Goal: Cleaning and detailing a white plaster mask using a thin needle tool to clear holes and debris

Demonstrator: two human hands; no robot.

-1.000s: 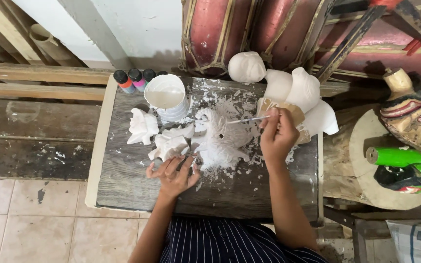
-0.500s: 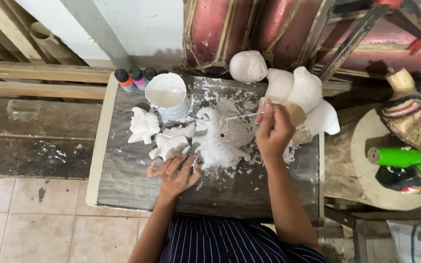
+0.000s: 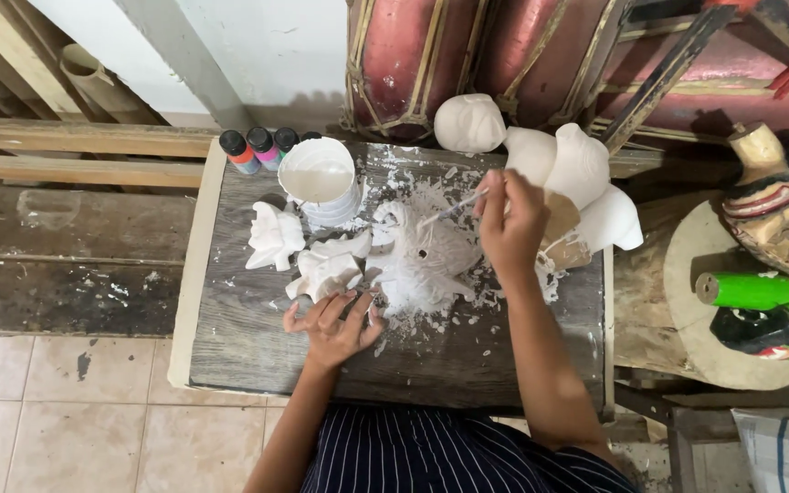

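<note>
1. Gripping a thin brush (image 3: 454, 208), the right hand (image 3: 511, 224) has its fingers closed on the handle, bristles touching the white mask (image 3: 426, 260) mid-table.
2. Left hand (image 3: 335, 324), at seven o'clock of the mask, lies open, fingers spread, touching its lower edge and the small white carving (image 3: 326, 272).
3. White paint cup (image 3: 319, 180) stands at eleven o'clock.

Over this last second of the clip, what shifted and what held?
Little changed: the right hand keeps the thin white-tipped brush on the white carved mask, nudged only slightly. The left hand stays pressed flat on the grey wooden table beside the mask. The white paint bowl is unmoved.
</note>
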